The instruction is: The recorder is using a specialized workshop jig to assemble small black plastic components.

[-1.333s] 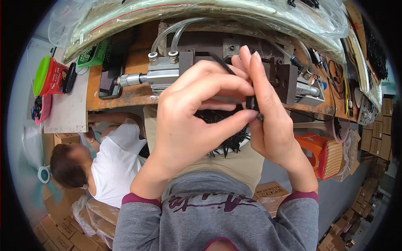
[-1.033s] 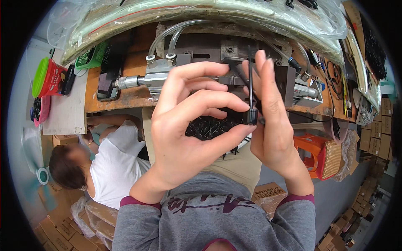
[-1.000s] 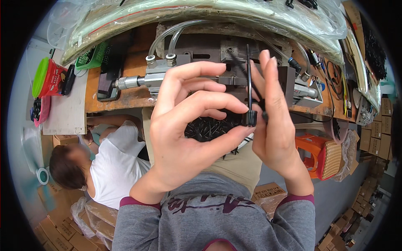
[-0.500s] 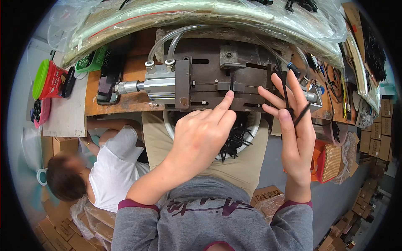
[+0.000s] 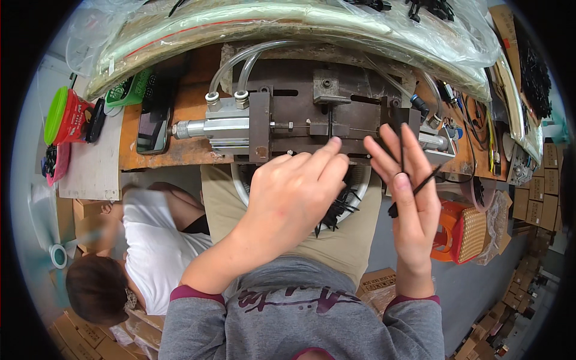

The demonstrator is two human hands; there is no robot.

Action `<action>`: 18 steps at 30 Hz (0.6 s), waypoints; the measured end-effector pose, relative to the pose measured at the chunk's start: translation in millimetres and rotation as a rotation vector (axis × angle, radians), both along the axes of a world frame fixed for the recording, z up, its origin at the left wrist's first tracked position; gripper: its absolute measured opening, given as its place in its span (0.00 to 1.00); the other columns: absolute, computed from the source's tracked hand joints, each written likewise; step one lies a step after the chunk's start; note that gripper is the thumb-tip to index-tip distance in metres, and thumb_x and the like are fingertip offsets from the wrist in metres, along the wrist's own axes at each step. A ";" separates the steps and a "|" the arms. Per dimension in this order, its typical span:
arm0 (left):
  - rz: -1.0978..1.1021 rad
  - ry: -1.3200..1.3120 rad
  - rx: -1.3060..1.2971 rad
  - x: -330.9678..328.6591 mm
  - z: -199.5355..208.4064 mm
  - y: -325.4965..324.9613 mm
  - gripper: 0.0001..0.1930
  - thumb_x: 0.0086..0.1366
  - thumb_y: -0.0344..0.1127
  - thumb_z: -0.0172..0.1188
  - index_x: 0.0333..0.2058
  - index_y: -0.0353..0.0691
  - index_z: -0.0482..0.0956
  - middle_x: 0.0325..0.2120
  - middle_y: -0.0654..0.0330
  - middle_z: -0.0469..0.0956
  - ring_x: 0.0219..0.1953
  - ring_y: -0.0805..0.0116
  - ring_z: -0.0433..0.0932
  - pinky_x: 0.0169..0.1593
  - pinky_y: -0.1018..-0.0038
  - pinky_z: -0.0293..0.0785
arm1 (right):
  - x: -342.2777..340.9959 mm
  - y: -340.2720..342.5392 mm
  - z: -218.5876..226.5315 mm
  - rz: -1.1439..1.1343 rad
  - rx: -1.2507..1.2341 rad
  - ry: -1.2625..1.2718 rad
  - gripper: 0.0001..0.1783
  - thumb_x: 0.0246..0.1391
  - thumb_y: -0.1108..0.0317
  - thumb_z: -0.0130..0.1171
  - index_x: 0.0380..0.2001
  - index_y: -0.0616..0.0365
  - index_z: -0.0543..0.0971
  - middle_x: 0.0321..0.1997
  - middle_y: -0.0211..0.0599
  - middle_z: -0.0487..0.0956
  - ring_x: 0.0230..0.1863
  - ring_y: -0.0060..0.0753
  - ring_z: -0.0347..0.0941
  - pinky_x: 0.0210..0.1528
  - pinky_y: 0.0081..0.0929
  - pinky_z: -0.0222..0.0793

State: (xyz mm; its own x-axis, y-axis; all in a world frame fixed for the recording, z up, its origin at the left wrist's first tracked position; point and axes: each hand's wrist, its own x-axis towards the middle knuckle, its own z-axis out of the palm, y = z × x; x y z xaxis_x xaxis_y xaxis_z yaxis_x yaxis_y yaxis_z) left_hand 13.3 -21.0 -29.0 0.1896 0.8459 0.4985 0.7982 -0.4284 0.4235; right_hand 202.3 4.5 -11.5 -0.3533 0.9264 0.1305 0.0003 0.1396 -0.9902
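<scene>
A dark metal press fixture (image 5: 300,81) stands on the bench in front of me, with an air cylinder (image 5: 227,129) on its left side. A thin black strip (image 5: 330,115) sits upright across the small block (image 5: 341,129) at its middle. My left hand (image 5: 294,192) is just below that block, index finger stretched toward it and the others loosely bent; nothing shows in it, and its thumb is hidden. Thin black strips (image 5: 427,179) are held between the thumb and fingers of my right hand (image 5: 411,201), right of the block.
A tub of black pieces (image 5: 342,210) rests at my lap. Plastic-wrapped long material (image 5: 288,24) lies along the back of the bench. At left are a phone (image 5: 154,129) and a red tub (image 5: 71,114). A person in white (image 5: 159,240) sits low at left; a red stool (image 5: 462,231) stands at right.
The left cylinder's rod has extended toward the middle block. My left index finger has moved slightly down and right, away from the strip. My right hand has shifted a little left, still with its strips.
</scene>
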 end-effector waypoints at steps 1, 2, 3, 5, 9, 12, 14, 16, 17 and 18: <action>-0.012 -0.089 0.043 1.9 0.8 -1.1 0.17 0.50 0.30 0.73 0.40 0.38 0.82 0.45 0.55 0.85 0.31 0.61 0.84 0.34 0.70 0.79 | -2.7 -2.0 -2.7 0.035 -0.036 0.049 0.29 0.73 0.76 0.37 0.74 0.70 0.50 0.75 0.59 0.60 0.73 0.50 0.64 0.73 0.38 0.58; -0.042 -0.140 0.063 4.3 1.4 -2.2 0.18 0.50 0.30 0.73 0.42 0.37 0.82 0.43 0.56 0.85 0.32 0.60 0.84 0.35 0.70 0.80 | -6.2 -3.3 -5.5 0.107 -0.070 0.104 0.30 0.73 0.77 0.37 0.74 0.70 0.50 0.75 0.58 0.60 0.74 0.47 0.61 0.75 0.38 0.54; -0.074 -0.191 0.081 8.0 2.1 -3.9 0.20 0.50 0.30 0.74 0.43 0.37 0.82 0.41 0.56 0.84 0.33 0.59 0.84 0.35 0.70 0.80 | -8.6 -5.1 -6.7 0.183 -0.112 0.118 0.30 0.73 0.77 0.37 0.74 0.70 0.49 0.75 0.58 0.60 0.75 0.46 0.60 0.76 0.38 0.53; -0.118 -0.265 0.096 11.4 2.5 -6.4 0.21 0.49 0.27 0.74 0.44 0.36 0.83 0.35 0.55 0.82 0.33 0.58 0.82 0.35 0.69 0.81 | -12.1 -6.4 -7.1 0.306 -0.206 0.090 0.30 0.73 0.76 0.38 0.75 0.69 0.49 0.76 0.55 0.60 0.76 0.43 0.57 0.76 0.36 0.50; -0.108 -0.345 0.054 2.2 -1.1 -9.5 0.18 0.49 0.29 0.74 0.41 0.36 0.83 0.37 0.56 0.81 0.34 0.61 0.83 0.34 0.70 0.81 | -10.2 -2.6 -1.5 0.272 -0.258 -0.012 0.28 0.75 0.70 0.38 0.74 0.66 0.53 0.67 0.52 0.71 0.64 0.37 0.70 0.67 0.32 0.64; -0.046 -0.289 0.053 -4.3 -6.4 -12.5 0.16 0.51 0.31 0.72 0.40 0.37 0.82 0.40 0.58 0.80 0.35 0.64 0.82 0.34 0.72 0.80 | -7.1 0.0 -0.7 0.114 -0.191 -0.087 0.21 0.77 0.64 0.38 0.63 0.67 0.67 0.34 0.36 0.82 0.25 0.17 0.74 0.31 0.17 0.71; 0.006 -0.249 0.028 -4.4 -11.3 -12.3 0.16 0.51 0.32 0.73 0.39 0.38 0.83 0.41 0.58 0.81 0.36 0.65 0.82 0.35 0.72 0.80 | 0.3 5.7 0.0 0.054 -0.177 -0.142 0.18 0.77 0.62 0.40 0.53 0.65 0.72 0.22 0.26 0.74 0.19 0.11 0.61 0.23 0.13 0.58; 0.040 -0.086 0.028 -3.7 -15.8 -10.8 0.14 0.51 0.32 0.72 0.37 0.37 0.83 0.49 0.54 0.82 0.36 0.65 0.83 0.38 0.72 0.80 | 2.6 5.7 -3.3 0.055 -0.184 -0.047 0.18 0.77 0.60 0.40 0.45 0.64 0.73 0.18 0.19 0.64 0.18 0.08 0.53 0.21 0.13 0.47; 0.048 -0.023 0.029 -2.1 -18.3 -8.7 0.14 0.51 0.33 0.73 0.37 0.38 0.83 0.51 0.54 0.82 0.36 0.65 0.83 0.39 0.71 0.81 | 3.9 6.4 -4.9 0.081 -0.204 0.002 0.19 0.77 0.58 0.40 0.45 0.64 0.74 0.18 0.19 0.63 0.18 0.08 0.53 0.21 0.13 0.47; 0.054 0.039 0.029 -0.6 -20.6 -6.4 0.14 0.50 0.34 0.74 0.36 0.38 0.84 0.53 0.54 0.82 0.36 0.64 0.84 0.41 0.71 0.81 | 5.5 7.1 -5.5 0.105 -0.225 0.052 0.21 0.77 0.57 0.39 0.44 0.64 0.74 0.18 0.18 0.63 0.18 0.09 0.54 0.21 0.14 0.47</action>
